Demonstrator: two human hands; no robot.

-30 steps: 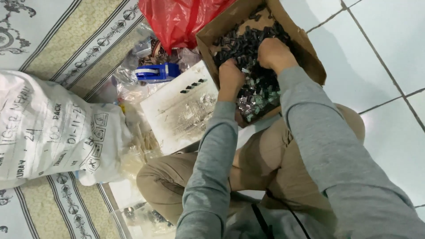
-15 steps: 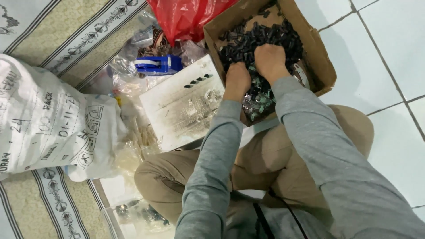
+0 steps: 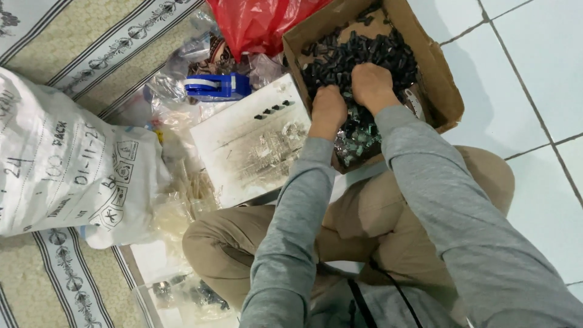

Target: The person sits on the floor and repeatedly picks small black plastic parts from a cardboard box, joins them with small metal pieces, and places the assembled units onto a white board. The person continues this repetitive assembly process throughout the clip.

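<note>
A brown cardboard box (image 3: 445, 85) lies open on the floor, full of small black parts (image 3: 358, 51). My left hand (image 3: 328, 108) and my right hand (image 3: 371, 85) are both inside it, fingers curled down into the pile of black parts. The fingertips are buried, so what each hand grips is hidden. Grey sleeves cover both arms. Near the box's front edge, under my wrists, lie greenish shiny parts in clear plastic (image 3: 358, 143).
A white board (image 3: 249, 143) with a few black parts rests left of the box. A blue tape dispenser (image 3: 217, 86), a red plastic bag (image 3: 255, 24), clear bags and a large white sack (image 3: 67, 170) lie on a patterned mat. White tiles are at the right.
Both hands have drawn closer together and dug deeper into the black parts. The view has shifted, so the box sits lower and more central in the picture.
</note>
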